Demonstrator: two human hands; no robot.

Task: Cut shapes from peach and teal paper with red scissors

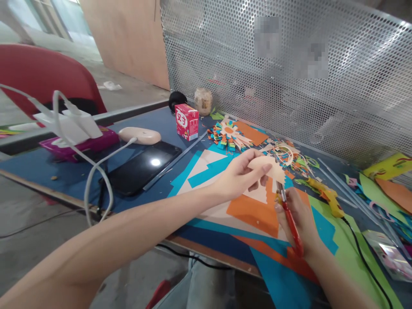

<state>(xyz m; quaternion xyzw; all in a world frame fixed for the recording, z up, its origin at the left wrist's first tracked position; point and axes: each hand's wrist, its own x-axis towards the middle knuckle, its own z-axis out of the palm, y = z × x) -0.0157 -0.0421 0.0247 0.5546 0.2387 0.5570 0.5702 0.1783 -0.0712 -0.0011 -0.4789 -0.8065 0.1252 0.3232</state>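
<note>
My left hand pinches a small peach paper piece above the table, fingers closed on it. My right hand grips red-handled scissors, whose blades point up into the lower edge of that paper. Under both hands lie overlapping orange, blue and peach paper sheets.
A paper flower and scraps lie near the perforated metal screen. A red carton, black phone, white charger with cable and pink case sit to the left. A yellow glue gun and clear sticks lie to the right.
</note>
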